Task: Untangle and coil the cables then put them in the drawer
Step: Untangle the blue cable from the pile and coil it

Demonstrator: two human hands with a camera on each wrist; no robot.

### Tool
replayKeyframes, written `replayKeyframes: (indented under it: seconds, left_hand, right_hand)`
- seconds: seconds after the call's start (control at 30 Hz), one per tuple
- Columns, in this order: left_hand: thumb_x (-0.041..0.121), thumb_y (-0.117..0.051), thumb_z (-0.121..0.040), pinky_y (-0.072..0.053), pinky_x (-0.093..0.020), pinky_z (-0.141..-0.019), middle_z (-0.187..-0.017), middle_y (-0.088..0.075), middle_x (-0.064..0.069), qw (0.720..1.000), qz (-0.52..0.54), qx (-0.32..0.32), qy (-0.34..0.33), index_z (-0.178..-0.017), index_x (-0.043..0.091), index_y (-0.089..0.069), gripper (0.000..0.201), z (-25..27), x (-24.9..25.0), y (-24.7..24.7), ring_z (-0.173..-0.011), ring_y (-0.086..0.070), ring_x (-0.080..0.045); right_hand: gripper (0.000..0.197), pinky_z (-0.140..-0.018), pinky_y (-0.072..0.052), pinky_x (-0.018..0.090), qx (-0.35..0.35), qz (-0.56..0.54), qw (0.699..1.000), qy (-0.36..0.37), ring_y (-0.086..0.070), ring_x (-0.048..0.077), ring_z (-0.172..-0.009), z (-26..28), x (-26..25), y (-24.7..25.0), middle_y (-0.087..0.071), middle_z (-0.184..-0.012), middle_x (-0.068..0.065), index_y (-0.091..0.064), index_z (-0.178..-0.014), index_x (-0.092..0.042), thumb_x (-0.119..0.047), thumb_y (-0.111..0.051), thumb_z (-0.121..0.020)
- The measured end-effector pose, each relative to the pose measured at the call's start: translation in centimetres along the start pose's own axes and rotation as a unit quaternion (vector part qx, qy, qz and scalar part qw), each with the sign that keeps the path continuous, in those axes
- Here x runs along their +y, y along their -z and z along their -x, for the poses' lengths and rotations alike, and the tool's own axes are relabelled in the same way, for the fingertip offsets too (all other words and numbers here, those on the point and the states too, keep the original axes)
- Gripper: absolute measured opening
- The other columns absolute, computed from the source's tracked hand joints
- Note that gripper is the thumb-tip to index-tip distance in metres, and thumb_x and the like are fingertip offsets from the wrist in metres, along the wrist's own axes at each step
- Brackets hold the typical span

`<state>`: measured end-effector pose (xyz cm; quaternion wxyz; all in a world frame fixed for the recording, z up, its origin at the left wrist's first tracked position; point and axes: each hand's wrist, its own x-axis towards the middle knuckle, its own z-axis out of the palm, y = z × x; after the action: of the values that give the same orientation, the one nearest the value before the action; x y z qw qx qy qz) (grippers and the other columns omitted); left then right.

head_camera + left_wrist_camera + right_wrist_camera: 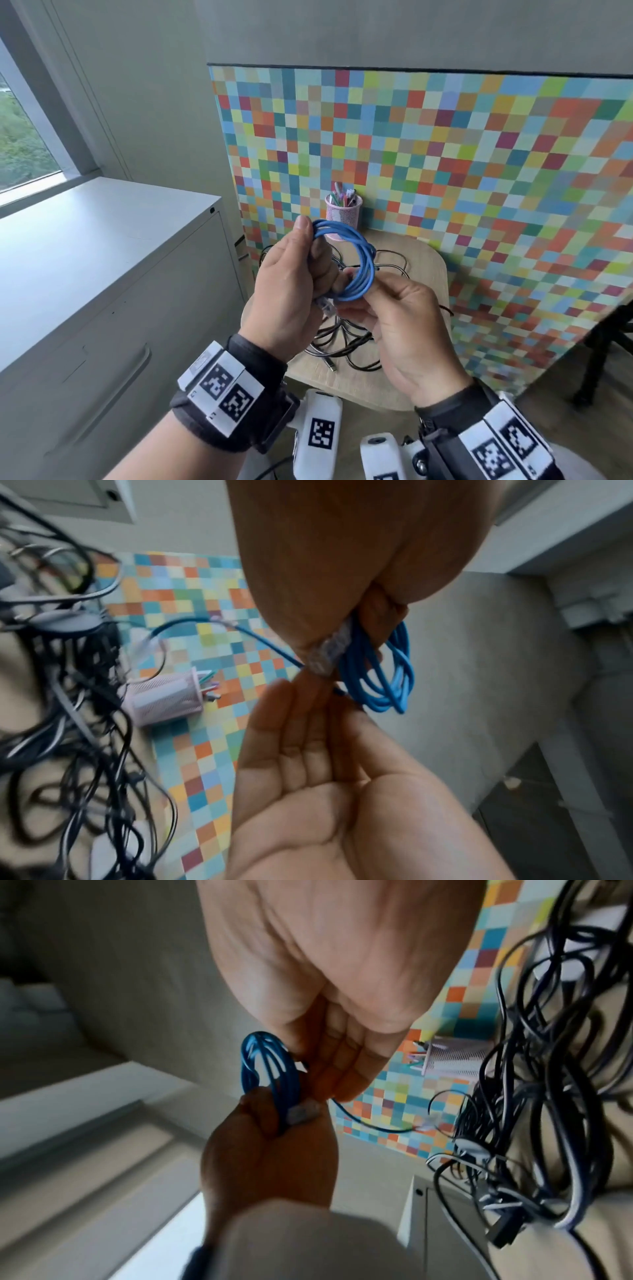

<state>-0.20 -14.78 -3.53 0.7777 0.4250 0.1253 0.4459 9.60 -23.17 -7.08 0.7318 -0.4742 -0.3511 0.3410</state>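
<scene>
A blue cable (361, 260) is wound into a small coil and held up above the table. My left hand (313, 253) grips one side of the coil, thumb on top, with a clear plug (324, 306) sticking out below the fist. My right hand (352, 287) pinches the coil's lower right side. In the left wrist view the blue cable (387, 669) hangs beside the clear plug (329, 653), and a loose tail with a second plug (147, 642) trails away. A tangle of black cables (342, 342) lies on the small wooden table (424, 274) beneath my hands.
A grey cabinet (102, 274) with drawer fronts and a long handle (120, 387) stands to the left; its drawers look closed. A pink mesh pen cup (343, 212) stands at the table's back, against a multicoloured checkered panel (445, 171).
</scene>
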Motion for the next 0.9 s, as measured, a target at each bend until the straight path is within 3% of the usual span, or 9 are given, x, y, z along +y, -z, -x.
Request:
replayKeyframes:
  seconds: [0.07, 0.17, 0.27, 0.37, 0.47, 0.6, 0.73, 0.83, 0.9]
  left_hand:
    - [0.042, -0.046, -0.100, -0.018, -0.037, -0.060, -0.058, -0.021, 0.005, 0.997, -0.058, -0.008, -0.040, -0.070, 0.019, -0.034, 0.040, -0.2, 0.0, -0.1, -0.049, -0.015, -0.012]
    - [0.036, -0.044, -0.105, -0.017, -0.029, -0.049, -0.056, -0.027, 0.008, 0.988, -0.124, -0.012, -0.092, -0.065, 0.023, -0.042, 0.042, -0.3, -0.1, -0.6, -0.049, -0.019, -0.010]
    - [0.039, -0.044, -0.105, -0.017, -0.034, -0.048, -0.055, -0.029, 0.008, 0.976, -0.185, -0.007, -0.117, -0.059, 0.030, -0.051, 0.047, -0.3, -0.3, -0.9, -0.050, -0.021, -0.012]
    - [0.043, -0.045, -0.106, -0.026, -0.029, -0.045, -0.054, -0.031, 0.006, 0.968, -0.218, 0.000, -0.121, -0.064, 0.026, -0.048, 0.045, -0.3, -0.6, -1.0, -0.046, -0.028, -0.013]
    - [0.041, -0.044, -0.103, -0.037, -0.032, -0.044, -0.053, -0.035, 0.008, 0.953, -0.266, 0.005, -0.142, -0.069, 0.014, -0.039, 0.044, -0.2, -0.8, -1.0, -0.041, -0.040, -0.015]
    - [0.036, -0.042, -0.109, -0.041, -0.034, -0.043, -0.052, -0.042, 0.011, 0.917, -0.325, 0.029, -0.231, -0.070, 0.021, -0.043, 0.041, 0.5, -1.1, -0.8, -0.044, -0.046, -0.021]
    - [0.051, -0.036, -0.108, -0.045, -0.051, -0.057, -0.060, -0.045, 0.006, 0.855, -0.390, 0.056, -0.336, -0.073, 0.025, -0.042, 0.044, 1.3, -1.1, -1.0, -0.057, -0.051, -0.036]
    - [0.047, -0.032, -0.109, -0.039, -0.029, -0.069, -0.072, -0.042, 0.002, 0.820, -0.425, 0.068, -0.378, -0.072, 0.021, -0.043, 0.047, 0.4, -0.2, -0.6, -0.074, -0.046, -0.018]
    - [0.042, -0.032, -0.110, -0.034, -0.025, -0.071, -0.073, -0.042, 0.004, 0.809, -0.452, 0.067, -0.369, -0.069, 0.018, -0.044, 0.049, -0.7, 0.4, 0.0, -0.078, -0.042, -0.015]
  right_hand:
    - [0.028, -0.087, -0.060, 0.040, -0.005, -0.077, 0.996, -0.036, -0.073, 0.028, -0.092, 0.2, -0.5, -0.1, -0.078, -0.099, 0.020, -0.082, -0.089, -0.010, -0.009, -0.056, -0.100]
    - [0.031, -0.098, -0.052, 0.045, -0.013, -0.188, 0.979, -0.079, -0.071, 0.028, -0.101, 0.5, -1.2, -0.2, -0.076, -0.107, 0.021, -0.080, -0.098, -0.004, -0.018, -0.053, -0.094]
    - [0.029, -0.095, -0.051, 0.041, -0.017, -0.163, 0.985, -0.060, -0.070, 0.024, -0.101, 0.7, -1.5, -0.8, -0.076, -0.107, 0.017, -0.079, -0.103, -0.006, -0.026, -0.062, -0.091]
    - [0.019, -0.091, -0.053, 0.037, 0.006, -0.156, 0.986, -0.065, -0.071, 0.020, -0.091, 0.3, -1.2, -0.9, -0.076, -0.096, 0.014, -0.078, -0.093, -0.005, -0.017, -0.066, -0.085]
    - [0.019, -0.094, -0.051, 0.041, 0.002, -0.160, 0.983, -0.092, -0.070, 0.017, -0.084, 0.0, -1.0, -0.5, -0.074, -0.089, 0.010, -0.077, -0.092, -0.006, -0.019, -0.064, -0.086]
    - [0.019, -0.091, -0.048, 0.044, -0.032, -0.136, 0.984, -0.107, -0.067, 0.018, -0.096, -0.2, -1.3, 0.0, -0.075, -0.102, 0.008, -0.080, -0.094, -0.012, -0.024, -0.065, -0.087]
    - [0.032, -0.097, -0.046, 0.049, -0.064, -0.110, 0.989, -0.076, -0.063, 0.023, -0.111, -0.5, -2.0, -0.1, -0.071, -0.119, 0.012, -0.070, -0.115, -0.001, -0.024, -0.063, -0.093]
    - [0.028, -0.096, -0.046, 0.050, -0.077, -0.119, 0.986, -0.083, -0.062, 0.024, -0.110, -0.6, -2.2, -0.1, -0.070, -0.115, 0.010, -0.069, -0.111, -0.002, -0.022, -0.063, -0.092]
    - [0.022, -0.094, -0.048, 0.050, -0.094, -0.139, 0.981, -0.100, -0.060, 0.025, -0.113, -0.4, -2.1, -0.2, -0.069, -0.114, 0.010, -0.070, -0.104, -0.005, -0.022, -0.065, -0.091]
